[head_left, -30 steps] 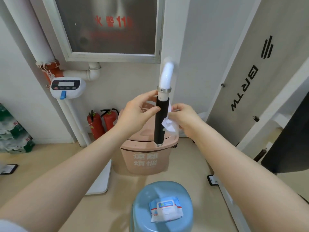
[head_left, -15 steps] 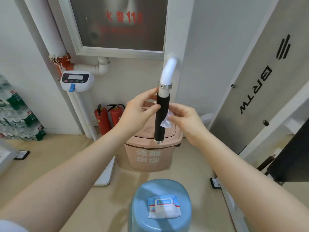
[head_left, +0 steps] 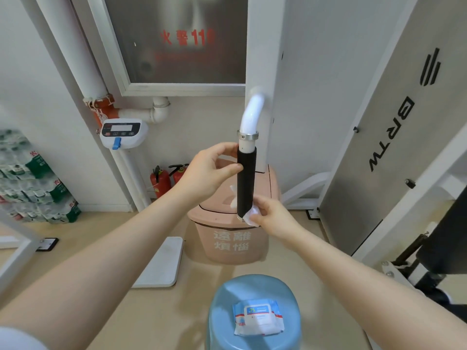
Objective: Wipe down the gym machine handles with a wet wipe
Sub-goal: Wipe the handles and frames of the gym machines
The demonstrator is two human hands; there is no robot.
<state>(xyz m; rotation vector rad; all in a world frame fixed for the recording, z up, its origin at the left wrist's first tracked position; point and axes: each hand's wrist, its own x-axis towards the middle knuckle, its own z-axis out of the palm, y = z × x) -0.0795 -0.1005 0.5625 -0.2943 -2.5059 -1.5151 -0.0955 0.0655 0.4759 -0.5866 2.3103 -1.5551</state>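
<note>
Handle grip (head_left: 245,181), black and foam-looking, hangs upright off a white curved tube (head_left: 251,112) at centre frame, in front of the pink bin (head_left: 227,238). Left to right now: two red fire extinguishers (head_left: 159,180) on the floor by the wall, then the left hand (head_left: 209,173), thumb and fingers pinching the top of the grip to steady it. One handle, rigid, fixed to the machine, so it should not swing much, though the sleeve probably gives a little under a squeeze. Right of it, the right hand (head_left: 269,215) is bunched round one white wet wipe (head_left: 252,214), pressed against the grip's bottom end. Soft, limp, damp stuff, best kept wrapped around the sleeve. Below, one pack of wipes (head_left: 257,317) sits on one blue stool (head_left: 222,299).
</note>
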